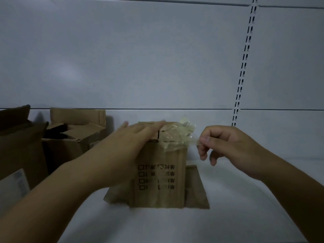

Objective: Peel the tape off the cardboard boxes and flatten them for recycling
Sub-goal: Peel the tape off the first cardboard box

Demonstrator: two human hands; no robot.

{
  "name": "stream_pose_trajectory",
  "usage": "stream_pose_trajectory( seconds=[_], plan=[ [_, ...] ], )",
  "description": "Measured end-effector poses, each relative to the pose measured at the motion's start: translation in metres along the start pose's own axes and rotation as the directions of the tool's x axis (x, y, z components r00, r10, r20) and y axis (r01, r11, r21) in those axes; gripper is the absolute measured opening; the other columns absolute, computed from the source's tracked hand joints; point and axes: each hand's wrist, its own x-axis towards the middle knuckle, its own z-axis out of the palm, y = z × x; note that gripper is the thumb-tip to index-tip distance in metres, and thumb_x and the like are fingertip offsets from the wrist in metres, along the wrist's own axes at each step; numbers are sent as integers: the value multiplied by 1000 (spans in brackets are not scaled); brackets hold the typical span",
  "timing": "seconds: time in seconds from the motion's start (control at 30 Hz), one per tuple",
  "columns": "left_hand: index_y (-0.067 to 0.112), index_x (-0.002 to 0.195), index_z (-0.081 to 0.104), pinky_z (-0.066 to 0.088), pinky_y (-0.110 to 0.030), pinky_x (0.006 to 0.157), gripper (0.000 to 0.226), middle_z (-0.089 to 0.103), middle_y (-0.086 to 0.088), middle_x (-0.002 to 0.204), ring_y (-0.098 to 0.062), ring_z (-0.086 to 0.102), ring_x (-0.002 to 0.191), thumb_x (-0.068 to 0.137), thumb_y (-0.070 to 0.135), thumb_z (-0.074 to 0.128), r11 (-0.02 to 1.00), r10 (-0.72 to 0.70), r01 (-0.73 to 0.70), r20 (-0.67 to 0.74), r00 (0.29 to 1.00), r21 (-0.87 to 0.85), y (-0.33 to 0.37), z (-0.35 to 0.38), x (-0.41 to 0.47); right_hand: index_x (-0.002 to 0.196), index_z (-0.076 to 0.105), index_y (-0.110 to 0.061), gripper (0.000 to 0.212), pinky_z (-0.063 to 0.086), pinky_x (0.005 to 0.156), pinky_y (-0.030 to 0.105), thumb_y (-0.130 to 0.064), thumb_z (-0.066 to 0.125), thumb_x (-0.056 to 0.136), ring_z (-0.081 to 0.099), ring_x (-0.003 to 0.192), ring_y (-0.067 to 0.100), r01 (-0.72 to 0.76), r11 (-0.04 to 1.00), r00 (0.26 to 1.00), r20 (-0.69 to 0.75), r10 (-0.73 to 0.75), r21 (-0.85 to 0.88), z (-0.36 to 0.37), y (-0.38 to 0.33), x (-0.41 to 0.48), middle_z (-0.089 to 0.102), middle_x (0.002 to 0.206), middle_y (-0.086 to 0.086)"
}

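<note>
Head view: small cardboard box (157,181) stands upright at centre of the white surface (245,199), lower flaps splayed outward. Left hand (138,135) lies flat on its top, fingers extended, pressing down. Right hand (226,144) pinches a crumpled strip of clear tape (177,135) lifted from the top right corner, far end apparently attached. Assessment: peeling under way, flattening not begun. Further boxes (75,135) at left stand open and unflattened; tape on them cannot be determined.
</note>
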Motion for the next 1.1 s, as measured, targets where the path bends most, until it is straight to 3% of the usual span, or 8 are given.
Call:
stream_pose_trajectory(
  seconds=[0.13, 0.23, 0.33, 0.5, 0.63, 0.8, 0.93, 1.1],
  plan=[
    [55, 134, -27, 46, -18, 79, 111, 36, 17, 143, -5, 53, 101, 85, 11, 62, 997, 34, -38, -50, 998, -71, 17, 3, 9, 65, 60, -23, 27, 48, 54, 24, -28, 45, 87, 62, 67, 13, 36, 999, 995, 92, -39, 32, 17, 0, 5, 64, 68, -2],
    [53, 144, -2, 47, -22, 88, 97, 47, 18, 138, -6, 53, 112, 83, 24, 68, 992, 36, -50, -120, 992, -116, 13, 6, 15, 72, 60, -19, 42, 48, 50, 25, -57, 47, 85, 63, 64, 15, 94, 983, 996, -10, -93, 157, 17, -5, 8, 67, 69, 2],
    [55, 142, 1, 49, -30, 89, 95, 55, 18, 130, -11, 56, 111, 81, 32, 70, 997, -10, 0, -119, 993, -76, 9, 10, 15, 82, 58, -18, 80, 47, 46, 25, -91, 49, 50, 63, 57, 19, 136, 966, 961, -265, -75, 220, 8, -5, 5, 68, 65, 7],
    [56, 141, -7, 48, -31, 86, 104, 57, 15, 130, -16, 58, 110, 78, 35, 73, 998, -59, 57, -161, 985, -13, 14, 9, 17, 57, 58, -19, 48, 41, 45, 19, -62, 47, 74, 47, 42, 8, 82, 903, 936, -278, -214, -421, 40, 22, -15, 55, 50, 2],
    [55, 136, -17, 44, -27, 79, 108, 61, 14, 125, -16, 57, 111, 79, 34, 72, 997, -71, 66, -146, 987, -36, 14, 8, 19, 70, 67, -24, 54, 42, 48, 17, -70, 40, 75, 52, 46, 9, 26, 797, 940, -257, -225, -603, 71, 20, -6, 53, 46, -9],
    [46, 140, 28, 43, -24, 79, 76, 62, 16, 119, -10, 58, 107, 79, 36, 71, 996, -69, 59, -164, 984, -66, 12, 9, 19, 74, 67, -20, 38, 48, 53, 33, -47, 46, 90, 51, 46, 11, 32, 693, 925, -242, -293, -720, 78, 9, 14, 54, 48, -1],
    [45, 133, 43, 46, -27, 84, 67, 63, 18, 115, -9, 58, 104, 76, 32, 74, 994, -55, 40, -156, 986, -97, 10, 9, 20, 70, 64, -17, 29, 46, 49, 32, -35, 45, 83, 49, 44, 15, 57, 769, 930, -246, -273, -637, 79, 14, 15, 52, 47, -1],
    [36, 127, 52, 49, -32, 85, 51, 65, 14, 110, -12, 59, 100, 79, 32, 70, 996, -58, 48, -135, 989, -76, 9, 9, 22, 55, 48, -25, 44, 27, 45, 18, -54, 41, 87, 44, 44, 11, 13, 755, 936, -258, -241, -656, 78, 8, 14, 41, 42, -6]
  ],
)
